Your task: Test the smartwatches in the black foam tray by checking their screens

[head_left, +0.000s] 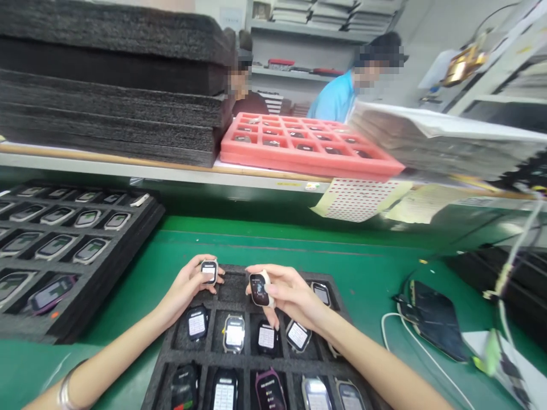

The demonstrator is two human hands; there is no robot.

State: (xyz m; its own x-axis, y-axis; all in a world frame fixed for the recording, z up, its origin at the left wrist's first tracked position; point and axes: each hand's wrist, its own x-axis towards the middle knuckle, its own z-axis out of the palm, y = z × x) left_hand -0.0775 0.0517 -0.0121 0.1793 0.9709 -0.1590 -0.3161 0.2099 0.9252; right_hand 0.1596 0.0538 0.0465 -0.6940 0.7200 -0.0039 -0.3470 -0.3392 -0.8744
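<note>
My left hand [197, 280] grips a smartwatch [209, 272] with a light frame and a white lit screen, above the back left of a black foam tray [273, 364]. In my right hand [290, 293] is another smartwatch [260, 289], pale-framed with a dark screen, held between thumb and fingers over the tray's back row. Below my hands, the compartments hold several strapless smartwatches, among them a silver one [234, 333] and a purple one [270, 390]. Most of their screens are lit. My right hand and forearm hide part of the tray's right side.
A second foam tray of watches [89, 250] stands at left. On the shelf ahead are stacked black foam [106, 85] and a pink foam tray [307, 159]. A dark phone-like device [438, 322] and white cables lie at right. Two people are beyond the shelf.
</note>
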